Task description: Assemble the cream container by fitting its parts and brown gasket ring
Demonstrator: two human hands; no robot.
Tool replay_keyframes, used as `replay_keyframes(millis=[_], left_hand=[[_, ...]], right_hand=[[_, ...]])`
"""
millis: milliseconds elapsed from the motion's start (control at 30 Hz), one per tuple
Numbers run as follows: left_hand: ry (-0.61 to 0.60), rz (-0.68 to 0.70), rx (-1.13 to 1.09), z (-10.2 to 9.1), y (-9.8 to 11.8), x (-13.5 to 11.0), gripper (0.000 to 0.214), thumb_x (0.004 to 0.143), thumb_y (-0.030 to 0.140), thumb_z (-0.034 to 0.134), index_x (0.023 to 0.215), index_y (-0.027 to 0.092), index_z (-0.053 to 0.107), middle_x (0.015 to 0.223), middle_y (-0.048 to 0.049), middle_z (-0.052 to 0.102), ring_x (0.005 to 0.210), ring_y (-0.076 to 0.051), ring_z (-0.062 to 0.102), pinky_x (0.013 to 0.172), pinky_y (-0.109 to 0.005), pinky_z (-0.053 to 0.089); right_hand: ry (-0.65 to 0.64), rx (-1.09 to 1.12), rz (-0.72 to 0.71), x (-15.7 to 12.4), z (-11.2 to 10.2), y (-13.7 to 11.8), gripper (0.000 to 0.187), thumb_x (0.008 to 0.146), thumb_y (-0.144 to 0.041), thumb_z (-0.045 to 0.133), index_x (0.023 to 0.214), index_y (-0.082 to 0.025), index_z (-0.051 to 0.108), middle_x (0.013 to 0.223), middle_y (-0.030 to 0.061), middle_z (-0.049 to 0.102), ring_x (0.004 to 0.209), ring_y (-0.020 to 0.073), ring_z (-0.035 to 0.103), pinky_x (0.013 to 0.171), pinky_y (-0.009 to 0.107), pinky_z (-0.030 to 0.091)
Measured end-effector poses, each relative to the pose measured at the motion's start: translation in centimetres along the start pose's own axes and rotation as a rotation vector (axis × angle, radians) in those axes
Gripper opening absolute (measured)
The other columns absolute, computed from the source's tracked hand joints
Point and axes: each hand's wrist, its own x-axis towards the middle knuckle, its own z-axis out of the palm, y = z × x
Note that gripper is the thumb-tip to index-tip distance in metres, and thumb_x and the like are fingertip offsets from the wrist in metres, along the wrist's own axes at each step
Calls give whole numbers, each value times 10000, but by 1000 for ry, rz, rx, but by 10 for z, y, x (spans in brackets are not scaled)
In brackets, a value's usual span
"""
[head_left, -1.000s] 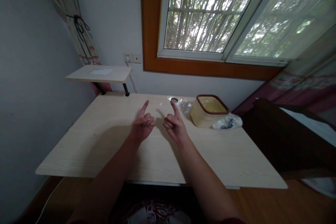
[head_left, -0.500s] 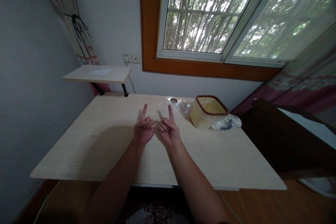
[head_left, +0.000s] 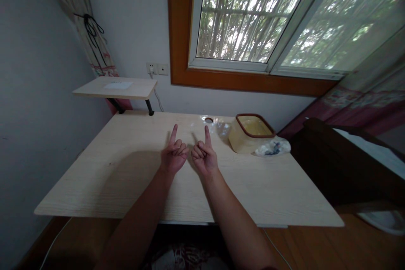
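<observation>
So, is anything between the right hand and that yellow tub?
Nothing visible: only bare tabletop lies between the right hand and the yellow tub; the clear plastic sits further back beside it.

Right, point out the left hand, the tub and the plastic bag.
left hand [head_left: 173, 157], head view, middle of the hand
tub [head_left: 243, 142], head view, front wall
plastic bag [head_left: 274, 148], head view, blue-printed middle

Home room, laminate desk [head_left: 268, 194], curtained window [head_left: 234, 17], wooden floor [head_left: 316, 244]
</observation>
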Motion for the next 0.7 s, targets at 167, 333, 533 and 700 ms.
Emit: replay_keyframes(millis=[167, 333, 533, 700], left_hand=[[-38, -3, -16, 1, -1, -1, 804, 785, 162, 636, 1532, 319, 385, 562, 99, 213, 476, -85, 239, 542, -256, 278], [-32, -12, -75, 1, -2, 0, 837, 751, 131, 641, 1532, 304, 394, 560, 101, 233, 477, -80, 240, 535, -247, 273], [-17, -31, -178, 3, 1, -1, 818, 756, 90, 644, 1515, 294, 417, 560, 94, 290, 491, -79, 308, 548, -242, 284], [69, -46, -147, -8, 1, 5, 611, 762, 162, 660, 1359, 254, 572, 689, 42, 489, 550, -74, 400, 578, -237, 341]], right_hand=[[9, -10, -2, 1, -1, 1, 789, 807, -90, 660, 1473, -455, 445, 572, -118, 210, 458, 102, 144, 435, 201, 202], [16, -10, 2, 0, 1, 2, 796, 803, -86, 659, 1476, -451, 440, 567, -121, 193, 453, 100, 144, 437, 202, 202], [3, 9, -4, 1, -1, 2, 671, 849, -155, 645, 1453, -394, 478, 549, -118, 231, 448, 106, 191, 442, 199, 218], [85, -151, -80, 9, -10, 5, 440, 850, -316, 659, 1285, -283, 604, 557, -104, 347, 463, 99, 238, 443, 205, 212]])
